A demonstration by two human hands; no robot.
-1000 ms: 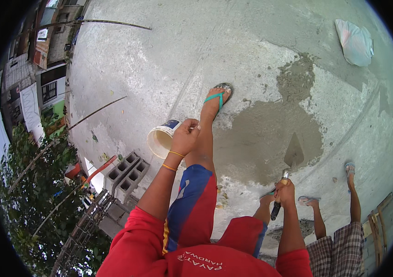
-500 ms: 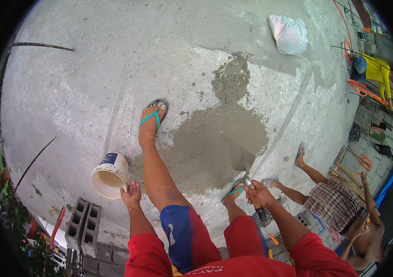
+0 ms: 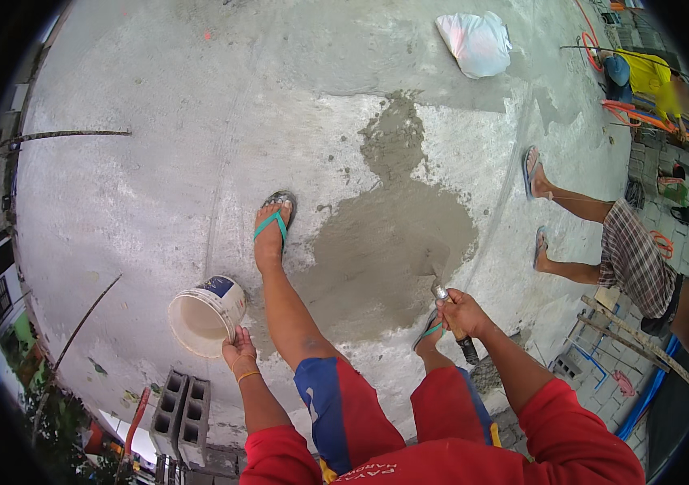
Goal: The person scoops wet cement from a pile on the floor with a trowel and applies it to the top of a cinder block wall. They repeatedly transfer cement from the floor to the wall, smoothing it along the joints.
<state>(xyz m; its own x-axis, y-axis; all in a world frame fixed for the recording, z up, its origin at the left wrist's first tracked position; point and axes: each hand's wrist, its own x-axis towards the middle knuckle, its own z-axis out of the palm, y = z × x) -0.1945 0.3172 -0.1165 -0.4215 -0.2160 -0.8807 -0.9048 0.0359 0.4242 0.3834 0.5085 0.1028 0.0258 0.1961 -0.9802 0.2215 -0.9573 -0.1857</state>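
Bucket point(image 3: 205, 315) tipped further; bystander point(image 3: 627, 259) flanks wet mortar point(image 3: 385, 250).

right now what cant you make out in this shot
- Trowel, head view: the right hand covers most of the handle, and the blade blends into the wet grey patch.
- White bucket, head view: its mouth faces the camera, but the bottom lies in shade; contents unclear. The left hand grips its rim.
- Other person, head view: upper body cut off by the fisheye rim.
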